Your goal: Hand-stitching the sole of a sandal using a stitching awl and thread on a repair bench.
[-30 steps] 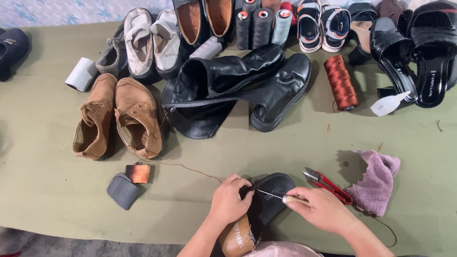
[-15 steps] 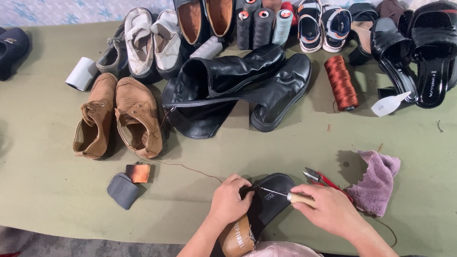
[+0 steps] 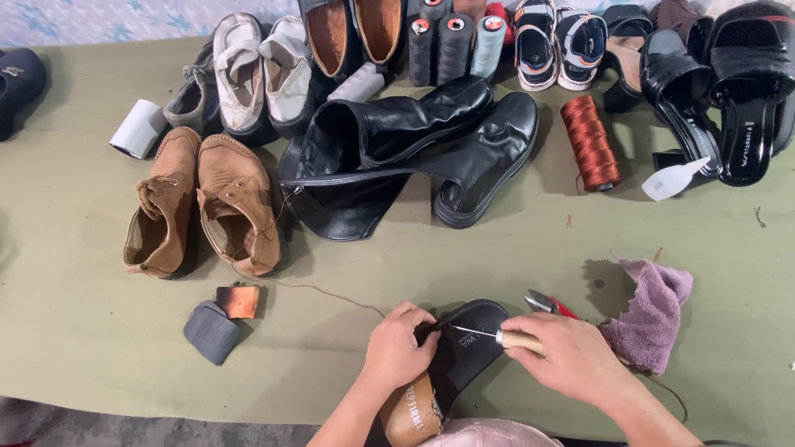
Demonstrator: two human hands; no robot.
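Two bare hands work at the near edge of the green table (image 3: 74, 331). Left hand (image 3: 397, 352), fingers curled shut, grips a dark shoe (image 3: 464, 356) with a tan heel, lying near centre. Right hand (image 3: 567, 360), fingers closed, holds a wooden-handled awl (image 3: 497, 338), its metal tip touching the shoe's upper. Red-handled pliers (image 3: 546, 305) lie just beyond the right hand; a purple cloth (image 3: 654, 319) lies to its right. Left of the shoe: a grey pad (image 3: 209, 331) and an orange scrap (image 3: 238, 301), with a brown thread (image 3: 323, 291) trailing toward the left hand. Farther: brown shoes (image 3: 203, 207), black boots (image 3: 414, 157), a rust-red thread spool (image 3: 590, 142).
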